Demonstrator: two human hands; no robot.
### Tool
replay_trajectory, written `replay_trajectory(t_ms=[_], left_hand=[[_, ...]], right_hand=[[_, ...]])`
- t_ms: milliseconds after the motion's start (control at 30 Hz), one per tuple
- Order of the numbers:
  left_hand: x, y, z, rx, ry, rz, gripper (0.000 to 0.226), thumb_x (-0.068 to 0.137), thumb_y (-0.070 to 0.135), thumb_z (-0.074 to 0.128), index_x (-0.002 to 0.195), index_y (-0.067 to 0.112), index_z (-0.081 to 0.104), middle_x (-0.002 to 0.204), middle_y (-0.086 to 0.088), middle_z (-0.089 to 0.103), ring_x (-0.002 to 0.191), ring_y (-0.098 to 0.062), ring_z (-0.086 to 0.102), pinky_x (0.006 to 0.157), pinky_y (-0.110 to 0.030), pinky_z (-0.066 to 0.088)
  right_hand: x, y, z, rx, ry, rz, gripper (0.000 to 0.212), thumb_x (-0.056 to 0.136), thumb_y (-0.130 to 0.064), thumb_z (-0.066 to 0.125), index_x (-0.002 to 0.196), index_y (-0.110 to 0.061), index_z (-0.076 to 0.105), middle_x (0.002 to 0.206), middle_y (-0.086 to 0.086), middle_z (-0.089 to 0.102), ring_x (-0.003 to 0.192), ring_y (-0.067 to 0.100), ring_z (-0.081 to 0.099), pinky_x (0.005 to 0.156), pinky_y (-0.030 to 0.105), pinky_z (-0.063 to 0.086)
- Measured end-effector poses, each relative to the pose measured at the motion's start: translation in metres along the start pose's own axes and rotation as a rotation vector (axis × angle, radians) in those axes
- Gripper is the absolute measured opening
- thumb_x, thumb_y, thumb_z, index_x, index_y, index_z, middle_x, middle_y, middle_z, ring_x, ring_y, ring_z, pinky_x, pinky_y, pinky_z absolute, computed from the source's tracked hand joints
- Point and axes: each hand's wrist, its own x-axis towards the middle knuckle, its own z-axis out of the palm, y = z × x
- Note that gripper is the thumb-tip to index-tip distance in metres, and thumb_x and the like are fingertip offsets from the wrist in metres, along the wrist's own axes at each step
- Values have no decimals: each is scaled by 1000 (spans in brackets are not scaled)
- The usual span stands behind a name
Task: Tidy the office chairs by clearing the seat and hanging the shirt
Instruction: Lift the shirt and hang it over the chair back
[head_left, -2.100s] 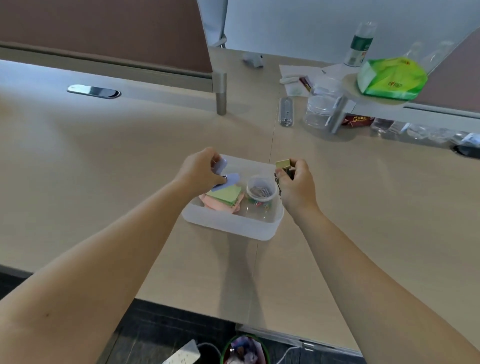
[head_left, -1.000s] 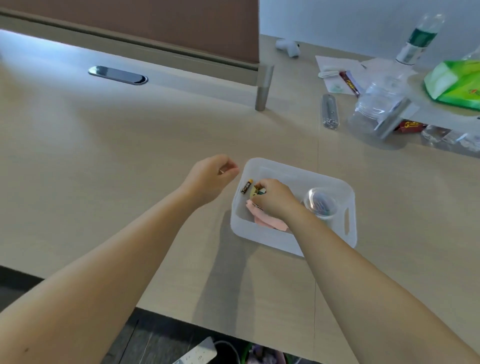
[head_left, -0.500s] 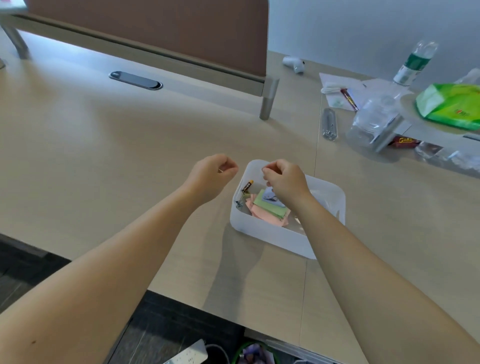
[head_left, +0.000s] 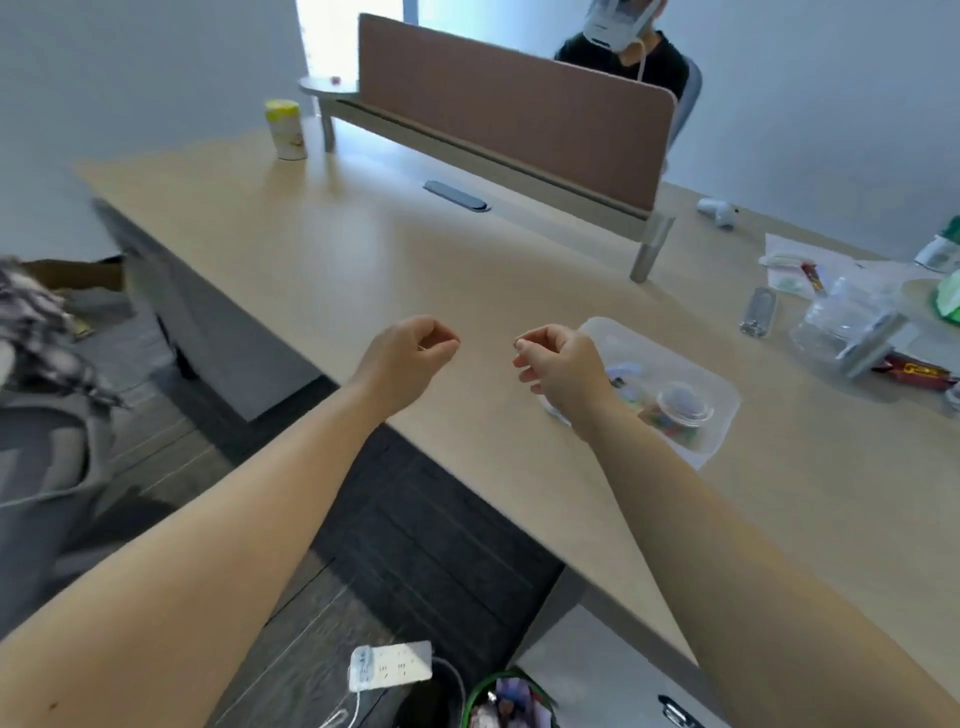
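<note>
Head view has swung left off the tray (head_left: 719, 410), both loosely curled, empty hands, left (head_left: 410, 351) and right (head_left: 558, 364), lifted clear, toward a checked shirt (head_left: 31, 332), likely next.

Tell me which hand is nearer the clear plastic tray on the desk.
Right. The right hand overlaps the clear plastic tray at its near-left corner; the left hand hangs further left, apart from it.

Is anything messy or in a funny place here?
Yes. A checked shirt lies crumpled on the chair at the left instead of hanging up. A power strip lies on the floor near the bin. A clear container on the desk at the right looks tipped over.
</note>
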Motion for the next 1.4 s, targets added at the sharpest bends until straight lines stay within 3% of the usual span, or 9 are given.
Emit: replay_trajectory(t_ms=[167, 267, 500, 767, 867, 1033, 1133, 1267, 1400], left_hand=[[-66, -18, -76, 39, 162, -70, 22, 91, 17, 48, 104, 7, 61, 85, 2, 57, 87, -16, 51, 77, -27, 37], [-108, -30, -125, 42, 276, -113, 18, 90, 16, 48, 100, 7, 61, 82, 3, 56, 84, -16, 51, 72, -26, 40], [-217, -72, -237, 56, 495, -213, 13, 89, 14, 50, 80, 20, 57, 78, 4, 58, 82, -19, 53, 79, -33, 44], [-374, -142, -371, 92, 610, -357, 13, 89, 17, 49, 80, 21, 56, 83, 3, 60, 85, -16, 53, 65, -22, 40], [-428, -163, -415, 112, 682, -416, 9, 90, 18, 48, 87, 18, 57, 94, -2, 61, 88, -17, 53, 74, -26, 42], [-490, -184, -469, 106, 805, -491, 13, 91, 19, 47, 93, 15, 59, 97, -3, 61, 91, -19, 55, 83, -32, 42], [-520, -202, -493, 84, 867, -521, 10, 91, 18, 47, 88, 17, 57, 90, -2, 60, 89, -19, 54, 79, -31, 40], [-546, -230, -522, 63, 914, -573, 19, 90, 18, 49, 74, 26, 55, 78, 9, 57, 79, -14, 52, 70, -26, 40], [-553, -254, -554, 46, 953, -585, 10, 89, 17, 49, 84, 18, 57, 76, 9, 56, 68, -6, 50, 63, -18, 39]], right_hand=[[-33, -37, 61, 15, -155, -59, 14, 91, -13, 47, 78, -14, 53, 68, -3, 54, 61, 12, 50, 59, 22, 40], [-54, -63, 107, 26, -257, -90, 24, 91, -12, 47, 68, -20, 52, 68, -2, 54, 63, 13, 50, 59, 21, 40], [-122, -126, 223, 2, -451, -184, 20, 90, -14, 48, 72, -20, 54, 71, -2, 57, 76, 18, 54, 77, 35, 47], [-231, -180, 395, 59, -572, -187, 28, 89, -12, 48, 62, -18, 52, 64, 2, 54, 58, 15, 46, 60, 28, 39], [-271, -196, 457, 48, -646, -192, 29, 90, -13, 48, 63, -21, 53, 62, -1, 55, 55, 13, 46, 55, 23, 37], [-318, -221, 537, 3, -764, -237, 29, 88, -14, 48, 62, -24, 52, 63, -2, 56, 60, 14, 49, 65, 31, 39], [-336, -236, 576, -18, -824, -255, 27, 88, -15, 48, 63, -24, 51, 64, -2, 56, 60, 14, 49, 67, 32, 41], [-346, -251, 618, -22, -907, -228, 25, 89, -13, 47, 66, -21, 51, 65, -2, 54, 57, 11, 47, 56, 23, 39], [-341, -262, 660, -43, -944, -218, 24, 90, -14, 46, 68, -21, 51, 67, -3, 55, 58, 11, 48, 57, 22, 40]])
